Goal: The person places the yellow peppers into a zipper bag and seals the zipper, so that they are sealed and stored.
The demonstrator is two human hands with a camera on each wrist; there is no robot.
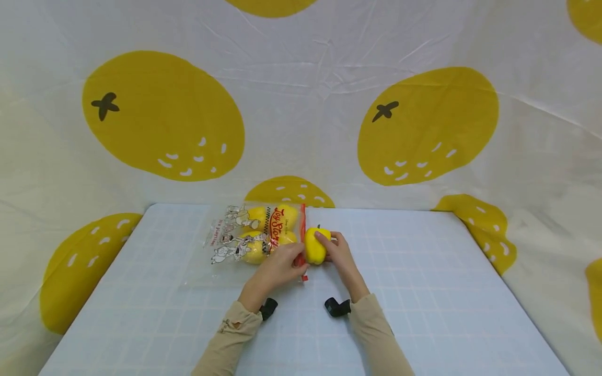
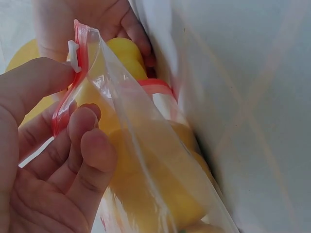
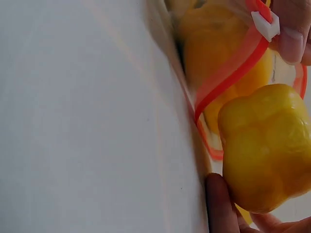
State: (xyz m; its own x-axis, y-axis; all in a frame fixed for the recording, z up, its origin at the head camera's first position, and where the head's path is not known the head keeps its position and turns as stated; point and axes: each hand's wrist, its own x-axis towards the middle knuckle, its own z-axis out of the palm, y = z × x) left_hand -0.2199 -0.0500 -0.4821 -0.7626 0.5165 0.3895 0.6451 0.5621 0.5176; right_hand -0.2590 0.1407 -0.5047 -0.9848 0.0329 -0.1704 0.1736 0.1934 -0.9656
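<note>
Head view: my left hand (image 1: 279, 263) pinches the red zip edge (image 1: 302, 224) of a clear plastic bag (image 1: 268, 219) printed with red lettering and cartoon figures. My right hand (image 1: 339, 250) is curled round a glossy yellow bell pepper (image 1: 315, 248), which is outside the bag, just beside its mouth, its short dark stem (image 1: 319, 226) pointing away from me. The bag lies on a pale blue checked tablecloth (image 1: 447, 287) with several rounded yellow pieces (image 1: 254, 252) inside; their weight, I suppose, helps anchor it. Only from here do I see the stem and the whole print.

Left wrist view: my thumb and fingers grip the red zip edge near a small white plastic slider (image 2: 74, 56) that I cannot make out from above. I judge that I hold this part to lift one side of the mouth away from the other, since the film slants up towards my fingers. Beyond it, my right hand and the pepper are partly covered.

Right wrist view: the red edge forms a gaping loop, which the head camera does not reveal. The pepper is in front of it, lobed bottom showing, my fingertips underneath; gripping it low probably leaves its upper part free. Whether it touches the edge, I cannot tell.
</note>
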